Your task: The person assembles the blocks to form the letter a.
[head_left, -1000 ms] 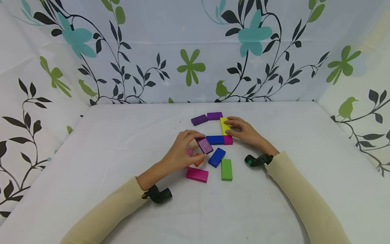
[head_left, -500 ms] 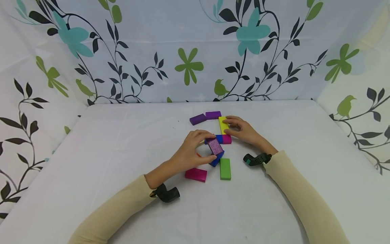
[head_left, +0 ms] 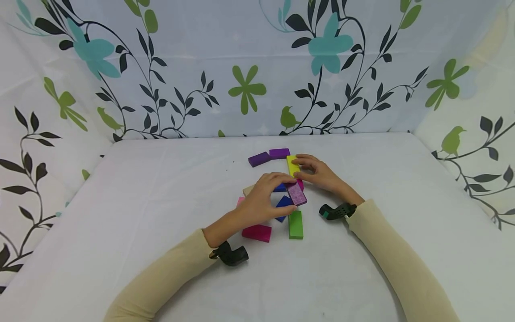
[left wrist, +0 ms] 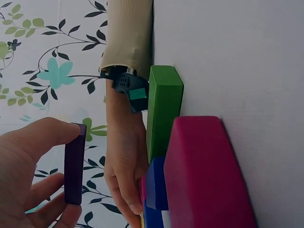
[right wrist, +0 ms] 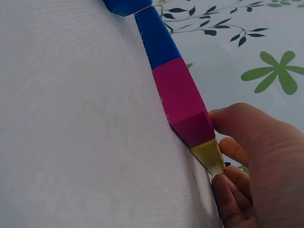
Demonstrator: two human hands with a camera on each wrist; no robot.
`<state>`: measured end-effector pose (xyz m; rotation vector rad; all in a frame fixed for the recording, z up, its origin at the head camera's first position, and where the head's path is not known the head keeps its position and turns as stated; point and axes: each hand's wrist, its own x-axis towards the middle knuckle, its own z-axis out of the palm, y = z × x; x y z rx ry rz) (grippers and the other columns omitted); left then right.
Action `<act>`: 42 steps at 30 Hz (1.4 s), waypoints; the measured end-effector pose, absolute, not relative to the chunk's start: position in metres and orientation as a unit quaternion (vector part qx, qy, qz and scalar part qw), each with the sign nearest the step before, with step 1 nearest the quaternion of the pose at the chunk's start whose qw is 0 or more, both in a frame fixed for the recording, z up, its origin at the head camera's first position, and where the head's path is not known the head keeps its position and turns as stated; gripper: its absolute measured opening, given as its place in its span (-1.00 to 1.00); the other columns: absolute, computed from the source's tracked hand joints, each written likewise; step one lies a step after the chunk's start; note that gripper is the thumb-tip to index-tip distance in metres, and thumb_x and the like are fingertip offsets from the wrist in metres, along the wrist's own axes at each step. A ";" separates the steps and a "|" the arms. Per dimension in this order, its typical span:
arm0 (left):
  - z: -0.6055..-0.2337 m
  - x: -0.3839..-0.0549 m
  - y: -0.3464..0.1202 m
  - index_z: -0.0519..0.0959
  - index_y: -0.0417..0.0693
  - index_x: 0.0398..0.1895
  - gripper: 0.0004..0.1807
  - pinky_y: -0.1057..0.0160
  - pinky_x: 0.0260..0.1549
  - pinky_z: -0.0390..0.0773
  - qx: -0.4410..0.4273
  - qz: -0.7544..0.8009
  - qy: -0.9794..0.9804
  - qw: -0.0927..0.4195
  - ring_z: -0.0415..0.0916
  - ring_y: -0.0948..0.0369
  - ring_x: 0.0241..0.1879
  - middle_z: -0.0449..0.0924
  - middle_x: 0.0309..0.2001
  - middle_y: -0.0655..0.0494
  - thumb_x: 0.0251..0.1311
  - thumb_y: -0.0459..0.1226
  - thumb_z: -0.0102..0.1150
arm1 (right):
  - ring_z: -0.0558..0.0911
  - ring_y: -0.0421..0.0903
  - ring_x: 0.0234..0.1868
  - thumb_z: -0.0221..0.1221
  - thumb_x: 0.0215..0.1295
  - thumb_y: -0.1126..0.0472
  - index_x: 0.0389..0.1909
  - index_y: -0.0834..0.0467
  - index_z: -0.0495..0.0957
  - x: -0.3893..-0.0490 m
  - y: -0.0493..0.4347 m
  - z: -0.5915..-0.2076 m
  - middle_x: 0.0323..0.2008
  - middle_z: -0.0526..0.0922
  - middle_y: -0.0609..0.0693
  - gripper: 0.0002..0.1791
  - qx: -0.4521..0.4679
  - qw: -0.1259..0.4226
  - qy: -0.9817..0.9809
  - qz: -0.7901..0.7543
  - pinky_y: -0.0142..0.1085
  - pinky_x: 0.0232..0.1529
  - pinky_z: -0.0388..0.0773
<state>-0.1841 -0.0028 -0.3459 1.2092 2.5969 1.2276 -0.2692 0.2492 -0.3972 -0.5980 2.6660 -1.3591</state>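
Note:
My left hand (head_left: 259, 203) holds a purple block (head_left: 296, 194) with a speckled lighter face, pinched between thumb and fingers. In the left wrist view this block (left wrist: 75, 166) is seen edge-on, raised off the table. My right hand (head_left: 322, 176) has its thumb and fingers at a yellow block (head_left: 292, 165), gripping its edge. In the right wrist view the yellow block (right wrist: 209, 156) touches the end of a magenta block (right wrist: 180, 95), which abuts a blue block (right wrist: 159, 40). From the head, the held purple block partly covers the magenta and blue ones.
Two purple blocks (head_left: 259, 159) lie end to end behind the yellow one. Nearer are another blue block (head_left: 284, 203), a green block (head_left: 295, 225) and a long magenta block (head_left: 256, 233). Beige (head_left: 247, 190) and pink (head_left: 240, 201) blocks are partly hidden behind my left hand.
My left hand has moved right with the purple block, bringing it over the blue blocks and close to my right hand. The right hand stays at the yellow block.

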 end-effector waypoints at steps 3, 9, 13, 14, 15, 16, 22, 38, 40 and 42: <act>-0.345 -0.184 0.002 0.50 -0.18 0.39 -0.35 -0.13 0.45 0.37 0.382 0.395 0.835 0.031 0.31 -0.09 0.45 0.45 0.43 -0.16 0.27 -0.20 0.46 | 0.39 0.38 0.47 0.21 0.51 0.30 0.44 0.37 0.42 -0.269 0.249 -0.399 0.59 0.20 0.32 -0.45 -0.199 0.050 0.868 -0.452 0.20 0.53 0.26; -0.345 -0.185 0.011 0.48 -0.13 0.43 -0.34 -0.12 0.48 0.33 0.374 0.395 0.837 0.055 0.27 -0.07 0.49 0.40 0.48 -0.10 0.29 -0.19 0.45 | 0.40 0.40 0.45 0.17 0.52 0.34 0.42 0.40 0.42 -0.268 0.250 -0.401 0.57 0.22 0.36 -0.49 -0.212 0.042 0.868 -0.446 0.22 0.51 0.28; -0.346 -0.187 0.017 0.50 -0.13 0.40 -0.37 -0.11 0.47 0.34 0.380 0.390 0.837 0.059 0.28 -0.06 0.48 0.43 0.46 -0.09 0.30 -0.19 0.45 | 0.40 0.41 0.45 0.15 0.53 0.36 0.42 0.42 0.41 -0.267 0.250 -0.402 0.56 0.21 0.38 -0.50 -0.215 0.039 0.869 -0.445 0.22 0.50 0.29; -0.346 -0.187 0.018 0.50 -0.13 0.40 -0.37 -0.11 0.47 0.34 0.381 0.390 0.836 0.063 0.28 -0.06 0.48 0.43 0.46 -0.08 0.31 -0.18 0.44 | 0.40 0.41 0.45 0.14 0.53 0.36 0.42 0.42 0.41 -0.267 0.250 -0.402 0.56 0.21 0.38 -0.50 -0.214 0.039 0.868 -0.447 0.22 0.50 0.29; -0.346 -0.187 0.020 0.50 -0.14 0.40 -0.38 -0.10 0.47 0.34 0.382 0.390 0.835 0.066 0.28 -0.06 0.48 0.44 0.45 -0.08 0.31 -0.19 0.44 | 0.40 0.41 0.45 0.14 0.54 0.36 0.42 0.42 0.41 -0.267 0.249 -0.402 0.56 0.21 0.38 -0.50 -0.212 0.040 0.868 -0.447 0.22 0.50 0.29; -0.347 -0.188 0.022 0.49 -0.14 0.40 -0.38 -0.09 0.48 0.34 0.383 0.389 0.835 0.071 0.26 -0.06 0.49 0.44 0.45 -0.07 0.31 -0.19 0.43 | 0.40 0.41 0.45 0.13 0.54 0.36 0.42 0.42 0.40 -0.267 0.249 -0.402 0.56 0.21 0.38 -0.50 -0.212 0.041 0.868 -0.448 0.22 0.50 0.30; -0.349 -0.189 0.028 0.48 -0.16 0.41 -0.38 -0.04 0.48 0.34 0.386 0.381 0.834 0.098 0.26 -0.05 0.51 0.45 0.45 -0.05 0.33 -0.20 0.41 | 0.41 0.40 0.45 0.15 0.54 0.33 0.43 0.40 0.41 -0.268 0.250 -0.404 0.57 0.21 0.36 -0.49 -0.205 0.044 0.867 -0.452 0.21 0.49 0.31; -0.367 -0.196 0.033 0.54 -0.22 0.33 -0.45 -0.11 0.50 0.26 0.398 0.344 0.843 0.109 0.30 -0.13 0.47 0.51 0.39 -0.17 0.31 -0.22 0.40 | 0.41 0.37 0.46 0.21 0.53 0.27 0.46 0.35 0.41 -0.270 0.252 -0.402 0.60 0.18 0.32 -0.44 -0.210 0.044 0.869 -0.445 0.20 0.50 0.31; -0.367 -0.197 0.033 0.56 -0.21 0.31 -0.46 -0.11 0.49 0.28 0.396 0.338 0.846 0.112 0.31 -0.14 0.45 0.51 0.38 -0.17 0.32 -0.22 0.40 | 0.41 0.38 0.46 0.21 0.52 0.27 0.46 0.35 0.41 -0.270 0.252 -0.401 0.59 0.19 0.32 -0.44 -0.208 0.044 0.870 -0.446 0.21 0.49 0.31; -0.368 -0.196 0.033 0.58 -0.21 0.30 -0.48 -0.10 0.48 0.29 0.396 0.330 0.849 0.116 0.32 -0.13 0.45 0.52 0.37 -0.17 0.32 -0.21 0.40 | 0.42 0.38 0.45 0.21 0.52 0.27 0.46 0.35 0.41 -0.270 0.251 -0.400 0.59 0.20 0.32 -0.44 -0.206 0.044 0.871 -0.443 0.22 0.49 0.31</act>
